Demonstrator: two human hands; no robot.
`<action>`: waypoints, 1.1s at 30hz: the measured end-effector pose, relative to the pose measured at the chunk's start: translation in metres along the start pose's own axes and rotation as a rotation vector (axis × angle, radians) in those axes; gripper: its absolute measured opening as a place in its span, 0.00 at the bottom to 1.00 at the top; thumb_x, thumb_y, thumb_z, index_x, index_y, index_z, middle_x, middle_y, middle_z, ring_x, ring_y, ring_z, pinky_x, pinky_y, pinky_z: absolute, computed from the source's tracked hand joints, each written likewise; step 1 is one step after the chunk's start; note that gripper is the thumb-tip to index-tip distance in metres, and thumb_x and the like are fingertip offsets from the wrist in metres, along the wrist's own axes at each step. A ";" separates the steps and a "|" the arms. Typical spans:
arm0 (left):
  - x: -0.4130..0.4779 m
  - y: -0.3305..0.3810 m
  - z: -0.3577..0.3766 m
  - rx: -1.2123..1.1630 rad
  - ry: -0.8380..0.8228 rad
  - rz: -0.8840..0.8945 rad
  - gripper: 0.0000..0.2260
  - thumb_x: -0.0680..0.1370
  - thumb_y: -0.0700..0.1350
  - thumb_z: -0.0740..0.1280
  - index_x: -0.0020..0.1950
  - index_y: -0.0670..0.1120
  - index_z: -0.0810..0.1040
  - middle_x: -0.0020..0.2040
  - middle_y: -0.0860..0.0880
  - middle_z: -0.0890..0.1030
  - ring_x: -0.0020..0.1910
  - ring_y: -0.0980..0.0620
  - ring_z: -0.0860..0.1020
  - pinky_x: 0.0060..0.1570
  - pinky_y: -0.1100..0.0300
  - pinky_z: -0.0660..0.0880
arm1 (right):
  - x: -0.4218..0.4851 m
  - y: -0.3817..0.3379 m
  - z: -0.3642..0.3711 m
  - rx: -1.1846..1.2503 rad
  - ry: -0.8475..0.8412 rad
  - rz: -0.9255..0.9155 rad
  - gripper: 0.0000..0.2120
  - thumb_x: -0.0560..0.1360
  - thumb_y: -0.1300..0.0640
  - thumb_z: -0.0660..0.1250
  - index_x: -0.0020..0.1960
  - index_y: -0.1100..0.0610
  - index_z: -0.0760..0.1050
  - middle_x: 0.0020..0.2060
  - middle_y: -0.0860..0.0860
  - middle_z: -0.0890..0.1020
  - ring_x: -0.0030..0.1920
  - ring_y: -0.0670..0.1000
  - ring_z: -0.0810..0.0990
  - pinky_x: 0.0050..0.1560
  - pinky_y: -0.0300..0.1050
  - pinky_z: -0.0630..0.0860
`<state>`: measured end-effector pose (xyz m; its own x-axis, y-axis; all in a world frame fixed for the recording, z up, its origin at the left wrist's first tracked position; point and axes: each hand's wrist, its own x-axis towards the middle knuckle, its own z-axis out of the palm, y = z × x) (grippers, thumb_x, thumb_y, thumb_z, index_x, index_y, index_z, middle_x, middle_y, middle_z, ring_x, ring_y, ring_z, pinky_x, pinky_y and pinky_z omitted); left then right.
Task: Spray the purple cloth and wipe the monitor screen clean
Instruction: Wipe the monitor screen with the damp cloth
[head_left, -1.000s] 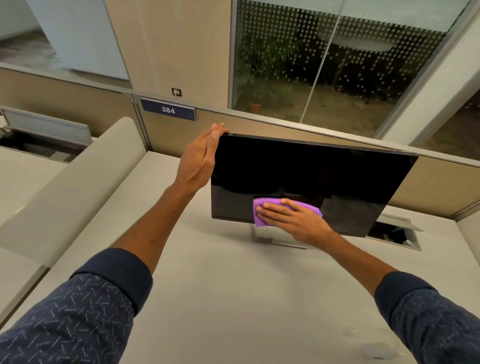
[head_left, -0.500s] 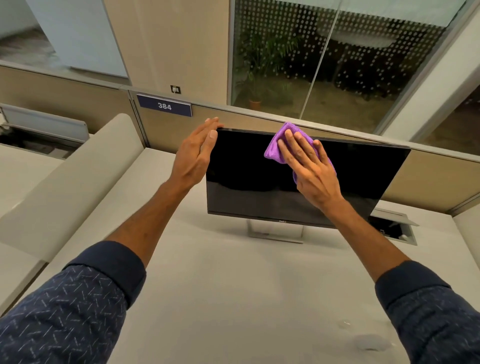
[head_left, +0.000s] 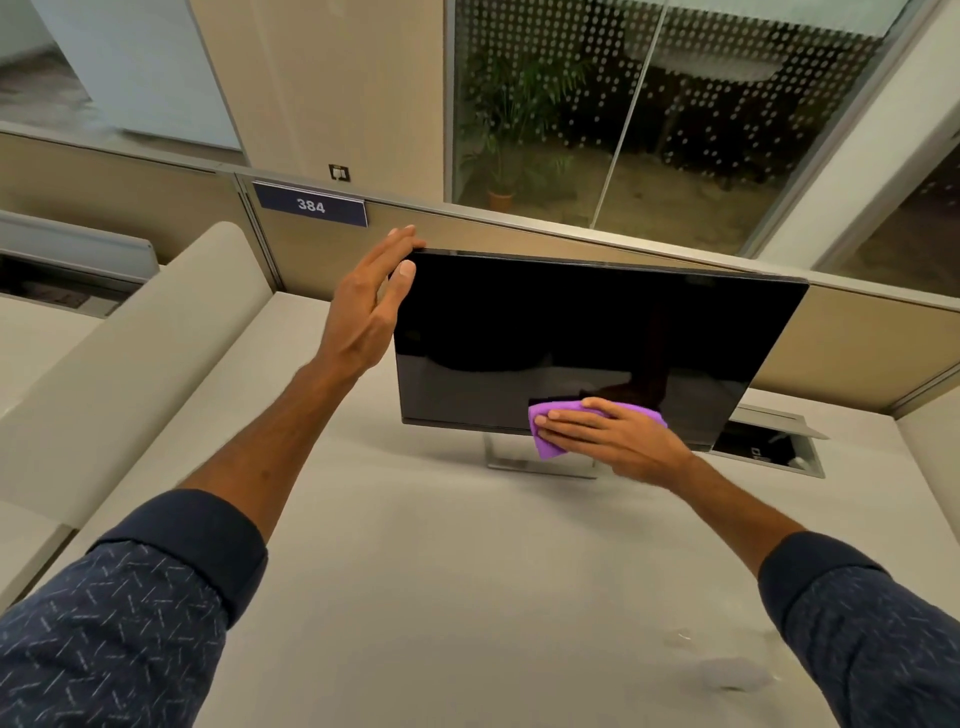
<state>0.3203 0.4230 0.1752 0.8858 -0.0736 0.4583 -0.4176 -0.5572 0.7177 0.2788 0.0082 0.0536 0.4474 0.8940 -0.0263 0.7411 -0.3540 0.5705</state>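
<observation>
A black monitor (head_left: 587, 332) stands on a silver foot in the middle of the pale desk (head_left: 441, 545), its screen dark and glossy. My left hand (head_left: 369, 306) grips the screen's upper left corner, fingers over the top edge and thumb on the front. My right hand (head_left: 608, 439) lies flat on the purple cloth (head_left: 545, 441), pressing it against the lower edge of the screen near the middle. The cloth is folded and mostly hidden under my fingers. No spray bottle is in view.
An open cable hatch (head_left: 769, 447) lies in the desk right of the monitor. A beige partition (head_left: 852, 348) with a blue "384" sign (head_left: 310, 205) runs behind. A padded divider (head_left: 135, 353) borders the left. Wet spots (head_left: 727, 670) mark the desk at lower right.
My right hand swept the cloth from the bottom of the screen up to its top edge, then back down to the bottom edge. My left hand stayed on the upper left corner.
</observation>
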 end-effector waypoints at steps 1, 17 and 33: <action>0.000 0.001 0.001 -0.007 0.001 -0.002 0.23 0.89 0.56 0.55 0.82 0.51 0.72 0.84 0.53 0.69 0.83 0.53 0.67 0.81 0.54 0.66 | 0.005 0.010 -0.009 0.000 0.029 0.035 0.46 0.76 0.70 0.65 0.87 0.53 0.47 0.87 0.52 0.47 0.86 0.54 0.49 0.84 0.56 0.50; 0.014 0.020 0.006 0.189 -0.013 0.089 0.22 0.89 0.57 0.54 0.77 0.50 0.76 0.82 0.49 0.72 0.87 0.52 0.55 0.87 0.41 0.48 | -0.001 0.013 -0.003 -0.026 0.099 0.136 0.42 0.80 0.68 0.64 0.87 0.54 0.48 0.87 0.53 0.50 0.86 0.55 0.52 0.84 0.57 0.58; 0.033 0.049 0.051 0.263 -0.198 0.241 0.24 0.89 0.58 0.52 0.82 0.53 0.72 0.81 0.52 0.73 0.84 0.54 0.64 0.87 0.51 0.48 | 0.134 0.011 -0.079 0.349 0.682 1.204 0.30 0.83 0.67 0.59 0.85 0.58 0.59 0.85 0.56 0.58 0.85 0.59 0.57 0.85 0.62 0.52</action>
<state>0.3396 0.3514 0.1990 0.8014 -0.3716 0.4687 -0.5748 -0.6952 0.4316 0.3075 0.1455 0.1215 0.6317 -0.0761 0.7715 0.2166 -0.9382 -0.2699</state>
